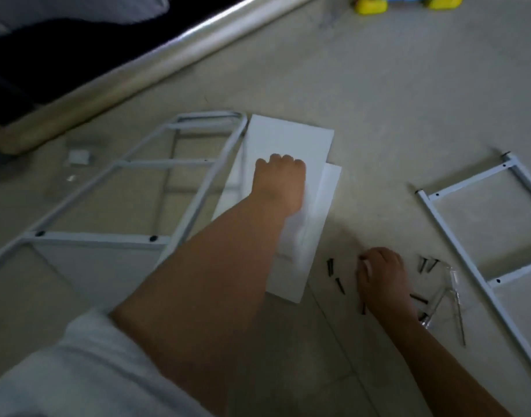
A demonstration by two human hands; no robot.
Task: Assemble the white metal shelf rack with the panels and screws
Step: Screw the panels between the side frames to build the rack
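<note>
The left hand (280,182) is laid, fingers bent, on the white panels (288,136). Right of the panels, the right hand (381,281) is curled among black screws (330,266); neither grip can be told.

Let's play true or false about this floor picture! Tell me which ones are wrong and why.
1. The left hand rests on a white panel. True.
2. The screws are white. False: they are black.
3. The right hand is down among the screws. True.
4. The yellow toy lies beside the right hand. False: it is far off, at the picture's top edge.
5. A white ladder-like frame lies to the right of the screws. True.
</note>
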